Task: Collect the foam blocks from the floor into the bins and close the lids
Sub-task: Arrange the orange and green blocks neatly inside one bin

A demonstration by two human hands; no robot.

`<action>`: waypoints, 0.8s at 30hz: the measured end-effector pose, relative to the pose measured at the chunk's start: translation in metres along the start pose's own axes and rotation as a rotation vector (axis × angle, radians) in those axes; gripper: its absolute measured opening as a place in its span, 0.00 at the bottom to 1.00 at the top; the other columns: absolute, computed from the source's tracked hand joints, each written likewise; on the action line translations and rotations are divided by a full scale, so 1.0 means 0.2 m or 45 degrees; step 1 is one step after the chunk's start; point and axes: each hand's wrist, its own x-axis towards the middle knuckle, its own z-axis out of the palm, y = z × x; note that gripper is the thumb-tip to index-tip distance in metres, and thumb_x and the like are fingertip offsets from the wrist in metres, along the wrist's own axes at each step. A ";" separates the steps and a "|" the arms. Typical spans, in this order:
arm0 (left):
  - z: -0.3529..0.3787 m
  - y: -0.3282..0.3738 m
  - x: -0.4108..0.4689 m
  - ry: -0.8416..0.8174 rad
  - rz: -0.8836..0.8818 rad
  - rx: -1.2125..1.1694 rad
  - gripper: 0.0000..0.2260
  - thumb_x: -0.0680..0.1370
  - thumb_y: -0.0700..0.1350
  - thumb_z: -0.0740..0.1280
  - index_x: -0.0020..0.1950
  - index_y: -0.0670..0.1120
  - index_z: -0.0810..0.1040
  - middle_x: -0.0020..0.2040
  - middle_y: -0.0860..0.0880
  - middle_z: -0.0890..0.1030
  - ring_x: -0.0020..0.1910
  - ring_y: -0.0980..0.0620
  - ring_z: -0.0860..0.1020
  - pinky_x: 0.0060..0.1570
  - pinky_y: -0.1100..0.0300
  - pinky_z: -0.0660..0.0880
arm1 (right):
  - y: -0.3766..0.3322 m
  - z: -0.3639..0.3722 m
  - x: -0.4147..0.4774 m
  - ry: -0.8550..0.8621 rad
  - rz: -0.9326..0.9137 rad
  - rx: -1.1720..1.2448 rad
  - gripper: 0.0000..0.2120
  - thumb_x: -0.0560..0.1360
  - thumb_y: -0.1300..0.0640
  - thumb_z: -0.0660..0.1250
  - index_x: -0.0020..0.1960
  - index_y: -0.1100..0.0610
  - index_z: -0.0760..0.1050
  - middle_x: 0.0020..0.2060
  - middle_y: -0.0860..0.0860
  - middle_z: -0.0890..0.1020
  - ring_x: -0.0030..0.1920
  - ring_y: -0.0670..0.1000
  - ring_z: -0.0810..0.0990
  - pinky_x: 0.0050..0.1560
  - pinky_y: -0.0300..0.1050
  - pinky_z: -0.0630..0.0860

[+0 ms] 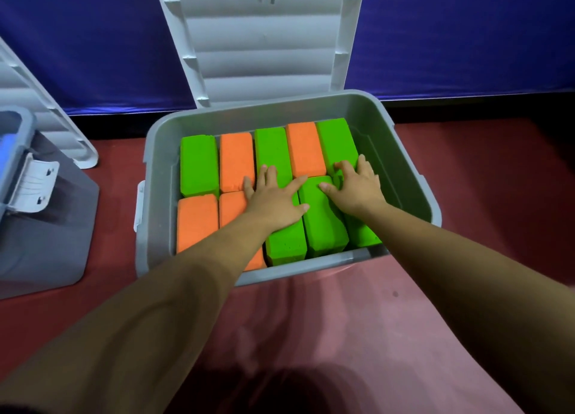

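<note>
- The green and orange foam blocks (199,164) lie packed in two rows inside the grey bin (404,171), which stands on the red floor (482,242).
- The left hand (273,199) lies flat on the middle blocks, fingers spread and gripping nothing.
- The right hand (357,186) presses on the green blocks at the right, fingers spread.
- The white lid (264,40) stands open behind the bin.
- A second bin (46,227) is at the left.

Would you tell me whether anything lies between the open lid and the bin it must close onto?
Yes: the left hand and the right hand press on the foam blocks inside the bin, forearms crossing its front rim. The lid stands upright behind it; nothing else visibly blocks it.
</note>
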 end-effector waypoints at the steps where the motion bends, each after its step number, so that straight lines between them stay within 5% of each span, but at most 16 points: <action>1: 0.02 -0.02 -0.01 0.059 0.027 0.012 0.30 0.77 0.67 0.58 0.77 0.66 0.53 0.80 0.40 0.48 0.79 0.43 0.43 0.75 0.39 0.42 | 0.01 0.02 0.00 0.010 -0.025 -0.005 0.31 0.78 0.35 0.59 0.76 0.49 0.60 0.79 0.62 0.45 0.80 0.59 0.45 0.78 0.58 0.46; 7: 0.02 -0.27 -0.05 0.481 0.249 0.064 0.34 0.76 0.69 0.51 0.77 0.53 0.63 0.73 0.42 0.68 0.71 0.42 0.68 0.71 0.48 0.60 | 0.00 0.10 -0.05 0.066 -0.143 -0.308 0.33 0.81 0.36 0.41 0.81 0.52 0.46 0.80 0.58 0.41 0.79 0.61 0.36 0.77 0.60 0.38; 11: 0.03 -0.40 -0.09 0.620 -0.138 0.216 0.32 0.78 0.69 0.51 0.79 0.57 0.56 0.79 0.39 0.55 0.79 0.42 0.51 0.74 0.38 0.40 | -0.03 0.10 -0.04 0.023 -0.127 -0.359 0.33 0.82 0.38 0.39 0.81 0.54 0.44 0.79 0.59 0.40 0.78 0.61 0.34 0.76 0.61 0.36; 14: 0.04 -0.53 -0.14 0.495 -0.414 0.122 0.37 0.76 0.73 0.48 0.80 0.57 0.51 0.80 0.39 0.47 0.80 0.42 0.43 0.73 0.37 0.39 | -0.02 0.09 -0.02 -0.035 -0.117 -0.345 0.33 0.82 0.38 0.40 0.81 0.54 0.42 0.79 0.60 0.38 0.78 0.61 0.34 0.77 0.61 0.36; 24: 0.10 -0.61 -0.12 0.437 -0.329 -0.077 0.42 0.72 0.76 0.45 0.81 0.55 0.49 0.79 0.35 0.41 0.79 0.39 0.40 0.76 0.48 0.41 | -0.03 0.12 -0.03 0.016 -0.090 -0.326 0.33 0.82 0.38 0.41 0.81 0.54 0.43 0.79 0.58 0.39 0.79 0.60 0.36 0.77 0.62 0.38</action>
